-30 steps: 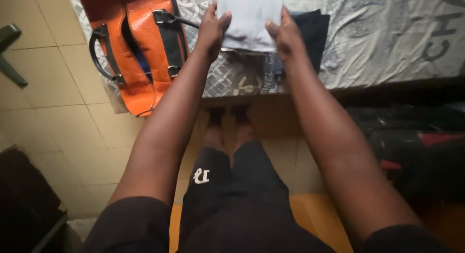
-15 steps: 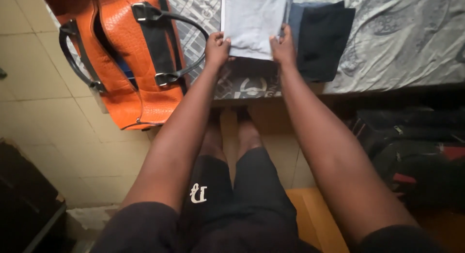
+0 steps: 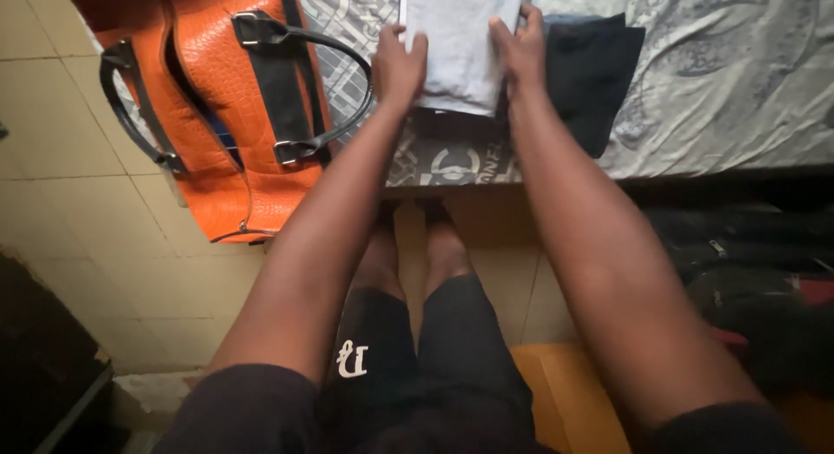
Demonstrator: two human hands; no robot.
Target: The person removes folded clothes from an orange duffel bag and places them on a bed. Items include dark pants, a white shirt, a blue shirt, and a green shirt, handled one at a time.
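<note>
At the near edge of the bed, the left hand (image 3: 398, 67) lies on the left border of a folded pale grey cloth garment (image 3: 460, 41), fingers held together and curled over the fabric, thumb toward the middle. Across from it, the right hand (image 3: 521, 50) presses on the garment's right border in the same way, fingers close together and pointing up the cloth. The garment lies flat between the two hands, its lower edge just past the wrists and its upper part running out of view at the top. Just beside the right hand, touching the grey garment's right side, lies a folded dark navy cloth piece (image 3: 591, 72). Both rest on a grey patterned bedsheet (image 3: 730, 80). Left of the left hand, an orange textured leather handbag with black straps and metal buckles (image 3: 226, 98) sits open, overhanging the bed's edge above the beige tiled floor (image 3: 78, 202).
</note>
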